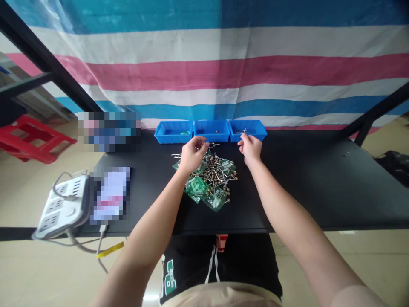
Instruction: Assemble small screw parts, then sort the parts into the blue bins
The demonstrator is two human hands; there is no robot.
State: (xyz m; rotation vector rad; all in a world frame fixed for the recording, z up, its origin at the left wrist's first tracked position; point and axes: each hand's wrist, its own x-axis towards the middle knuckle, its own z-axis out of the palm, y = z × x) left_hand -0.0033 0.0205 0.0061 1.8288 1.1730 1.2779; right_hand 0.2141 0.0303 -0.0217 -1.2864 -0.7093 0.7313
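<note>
My left hand (192, 154) hovers over the far left of a pile of small metal-shanked pieces with brownish heads (214, 171). Its fingers are curved, with a gap between thumb and forefinger. My right hand (251, 149) is at the front edge of the right blue bin (262, 132), fingers pinched together; what they hold is too small to make out. Thin metal pieces (242, 131) show in that bin by the fingertips. Green-tinted plastic bags, including a bright green bag (196, 187) and a bag of metal pins (216, 199), lie among the pile.
A middle blue bin (211, 137) and left blue bin (173, 138) stand alongside, each with a few small items. Left on the black table (303, 183) are a white power strip (62, 207) and a blurred-out flat object (110, 194). Tiny pieces (346, 154) lie far right.
</note>
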